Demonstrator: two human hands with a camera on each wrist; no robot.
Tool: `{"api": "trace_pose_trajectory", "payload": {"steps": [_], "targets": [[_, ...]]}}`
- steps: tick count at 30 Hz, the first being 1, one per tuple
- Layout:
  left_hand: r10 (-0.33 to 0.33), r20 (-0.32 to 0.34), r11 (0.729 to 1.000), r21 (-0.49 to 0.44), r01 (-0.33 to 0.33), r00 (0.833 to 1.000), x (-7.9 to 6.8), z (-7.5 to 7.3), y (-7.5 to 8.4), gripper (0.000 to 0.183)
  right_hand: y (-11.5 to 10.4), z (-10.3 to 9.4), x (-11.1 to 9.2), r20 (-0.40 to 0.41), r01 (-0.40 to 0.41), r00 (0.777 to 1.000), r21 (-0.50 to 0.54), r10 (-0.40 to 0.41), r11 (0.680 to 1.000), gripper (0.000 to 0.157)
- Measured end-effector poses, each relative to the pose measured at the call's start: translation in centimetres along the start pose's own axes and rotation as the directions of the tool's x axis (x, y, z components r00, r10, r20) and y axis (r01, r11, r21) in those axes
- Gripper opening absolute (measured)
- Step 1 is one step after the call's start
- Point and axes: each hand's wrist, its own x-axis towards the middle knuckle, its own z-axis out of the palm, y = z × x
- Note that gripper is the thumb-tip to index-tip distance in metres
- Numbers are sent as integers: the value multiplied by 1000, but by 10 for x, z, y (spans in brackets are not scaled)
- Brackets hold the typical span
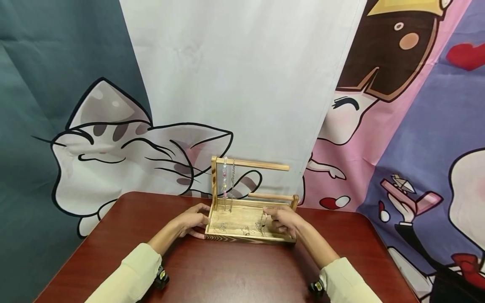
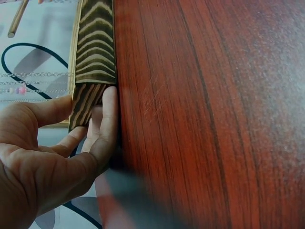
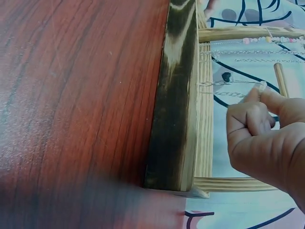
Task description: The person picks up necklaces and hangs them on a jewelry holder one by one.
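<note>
A wooden jewelry stand (image 1: 242,215) with a shallow tray base stands on the table. My left hand (image 1: 192,221) grips its left front corner, thumb at the upper rim and fingers along the side in the left wrist view. Over the tray's right part, my right hand (image 1: 285,219) pinches a thin chain necklace (image 1: 264,219) between thumb and fingertips. In the right wrist view a small black pendant (image 3: 227,77) hangs on that chain. From the upper rod (image 1: 261,165) hang a pastel beaded strand (image 1: 225,176) and a silver chain (image 1: 233,183).
Small chain heaps (image 1: 246,230) lie on the tray floor. A lower rod (image 1: 270,196) extends from the stand's right post. The reddish-brown table (image 1: 227,269) meets a printed cartoon backdrop (image 1: 242,84) close behind the stand.
</note>
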Motion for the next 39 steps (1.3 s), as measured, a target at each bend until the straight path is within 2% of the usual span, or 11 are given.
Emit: {"api": "trace_pose_trajectory", "payload": {"steps": [6,15,33,39], "targets": [[5,1,1000,-7,-5,1000,0,0,0,59,-1,1,-4,-58,62,996,21,-61,998,27],[15,6,1000,-7,-15,1000,-2,-1,-3,61,-11,5,-12,-84,124,990,131,-113,984,33],[20,5,1000,-1,-20,1000,-1,1,-2,60,-26,6,-26,-210,209,961,116,-181,971,29],[20,6,1000,6,-20,1000,-3,1,0,60,-37,7,-30,-241,228,950,110,-196,967,30]]}}
